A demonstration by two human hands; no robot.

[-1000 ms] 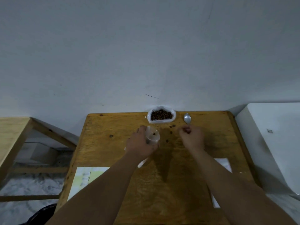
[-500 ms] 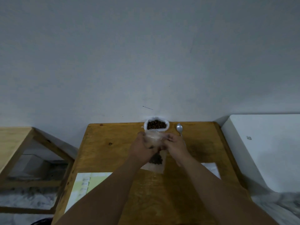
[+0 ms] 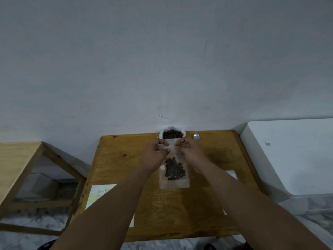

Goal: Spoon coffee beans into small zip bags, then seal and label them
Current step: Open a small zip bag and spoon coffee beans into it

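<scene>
Clear thin plastic, the zip bag (image 3: 174,183) looks light and floppy, its beans (image 3: 174,169) sagging low over the worktop (image 3: 180,213); left hand (image 3: 155,156) and right hand (image 3: 191,150) pinch its stiffer top strip.

Around the zip bag (image 3: 174,181) on the table (image 3: 126,147): behind it, the pouch of coffee beans (image 3: 172,134); behind and right, the spoon (image 3: 196,136); nearer and left, the label sheet (image 3: 100,193); right, a paper sheet (image 3: 232,175).

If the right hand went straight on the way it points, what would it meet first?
Probably the bean sack, just past the zip bag it pinches; depth is uncertain.
</scene>
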